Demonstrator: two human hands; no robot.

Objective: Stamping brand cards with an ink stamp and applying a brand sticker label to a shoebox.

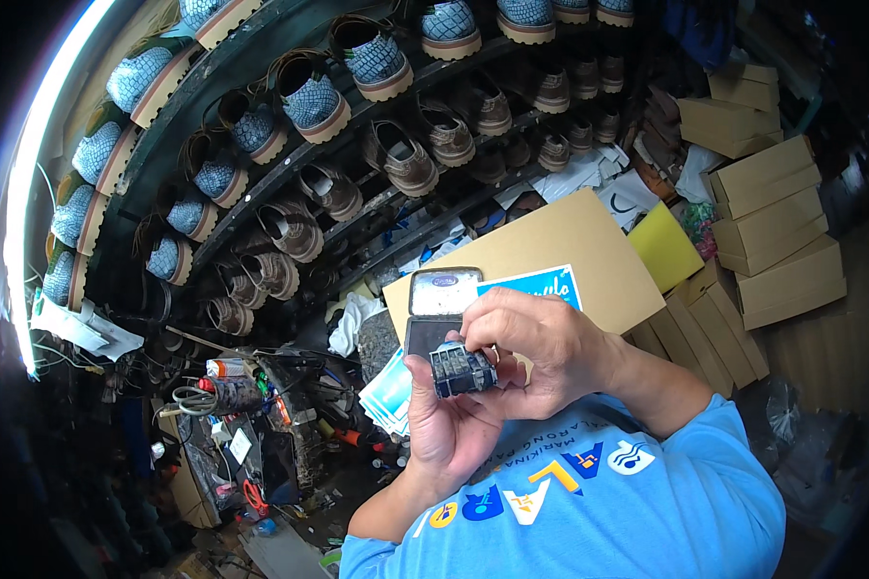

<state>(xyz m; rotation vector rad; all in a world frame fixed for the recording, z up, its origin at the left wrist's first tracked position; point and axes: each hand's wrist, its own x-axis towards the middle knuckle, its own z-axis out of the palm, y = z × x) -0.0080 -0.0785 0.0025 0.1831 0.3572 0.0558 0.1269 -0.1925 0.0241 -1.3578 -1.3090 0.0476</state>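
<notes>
My left hand is closed around the lower side of a small dark band stamp, with the thumb along its left edge. The ridged rows of the stamp face up. From the right, my right hand reaches over it, fingers curled and fingertips pressed to its top and far side. Just beyond the hands lies an ink pad in a hinged tin, its metal lid raised. Part of the pad is hidden by my fingers.
A brown cardboard sheet lies beyond, with blue printed cards around the ink pad. Racks of shoes fill the far side. Brown boxes are stacked right. Tools and orange-handled scissors clutter the left.
</notes>
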